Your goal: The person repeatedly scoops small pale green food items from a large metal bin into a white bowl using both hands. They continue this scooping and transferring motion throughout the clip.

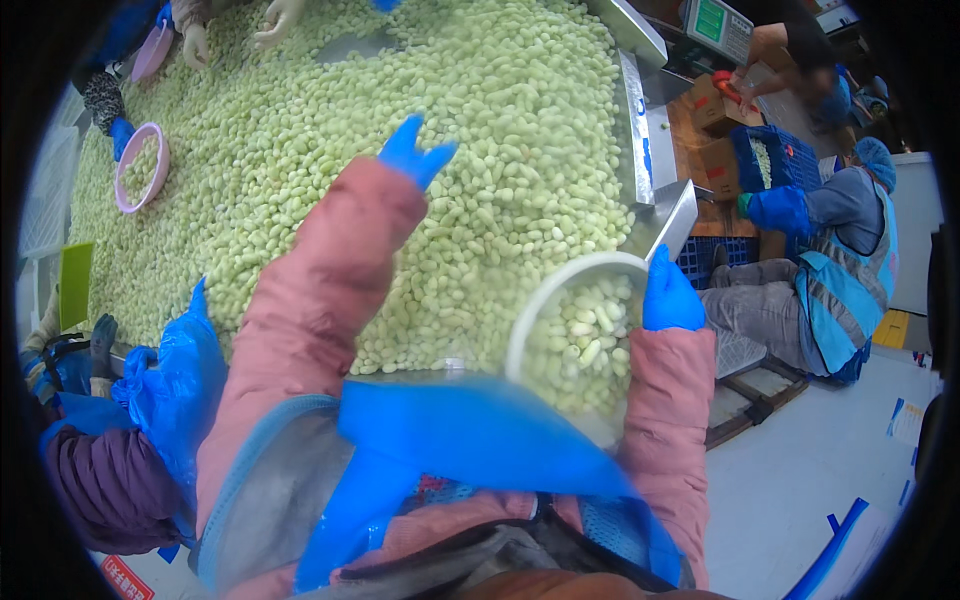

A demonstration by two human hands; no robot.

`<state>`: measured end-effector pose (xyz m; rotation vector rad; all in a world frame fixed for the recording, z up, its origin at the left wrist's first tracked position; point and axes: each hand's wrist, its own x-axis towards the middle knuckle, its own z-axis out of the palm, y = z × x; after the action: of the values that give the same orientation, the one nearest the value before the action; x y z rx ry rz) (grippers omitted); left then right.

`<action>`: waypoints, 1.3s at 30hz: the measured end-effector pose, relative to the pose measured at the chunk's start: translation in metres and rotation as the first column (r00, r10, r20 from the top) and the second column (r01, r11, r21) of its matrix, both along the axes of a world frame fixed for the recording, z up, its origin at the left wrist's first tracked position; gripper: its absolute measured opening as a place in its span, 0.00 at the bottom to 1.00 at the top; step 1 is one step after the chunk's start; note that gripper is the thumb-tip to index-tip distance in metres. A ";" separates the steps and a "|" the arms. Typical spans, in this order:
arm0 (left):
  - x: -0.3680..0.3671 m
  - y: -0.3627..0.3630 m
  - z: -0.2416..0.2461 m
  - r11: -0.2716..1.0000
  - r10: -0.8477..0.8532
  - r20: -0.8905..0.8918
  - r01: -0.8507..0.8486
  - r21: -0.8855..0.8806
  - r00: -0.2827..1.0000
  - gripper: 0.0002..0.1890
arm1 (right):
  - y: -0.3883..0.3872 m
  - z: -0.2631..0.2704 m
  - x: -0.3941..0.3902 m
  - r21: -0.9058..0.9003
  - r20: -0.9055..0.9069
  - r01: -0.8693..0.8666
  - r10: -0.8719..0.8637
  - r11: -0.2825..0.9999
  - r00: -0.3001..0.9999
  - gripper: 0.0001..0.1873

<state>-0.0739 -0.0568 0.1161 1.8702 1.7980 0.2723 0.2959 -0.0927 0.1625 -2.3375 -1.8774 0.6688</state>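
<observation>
My left hand (415, 155), in a blue glove, reaches over a broad heap of pale green oval fruit (465, 97) that look like grapes. Its fingers are spread, and no fruit shows between them. On the other side, my right hand (673, 294), also gloved in blue, grips the rim of a round white basin (536, 305). More of the green fruit (596, 319) partly fills this basin, which stands at the near edge of the heap, close to my body. My blue apron (480, 435) hides part of the table's near edge.
At left, a co-worker's gloved hand (121, 137) is at a pink basin (142, 169) of fruit. Metal guards (636, 127) border the table's right side. Beyond are a digital scale (718, 30), cardboard boxes (721, 105), a blue crate (795, 157) and a seated person (840, 262).
</observation>
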 end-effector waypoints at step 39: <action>-0.028 0.071 -0.096 0.952 0.295 0.095 -0.284 -0.114 0.951 0.15 | 0.000 -0.007 -0.003 0.017 -0.027 -0.042 0.042 0.999 0.999 0.34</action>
<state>-0.1016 0.0143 0.0204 1.4906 1.9692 0.3777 0.2927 -0.0924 0.1557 -2.2728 -1.9179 0.6837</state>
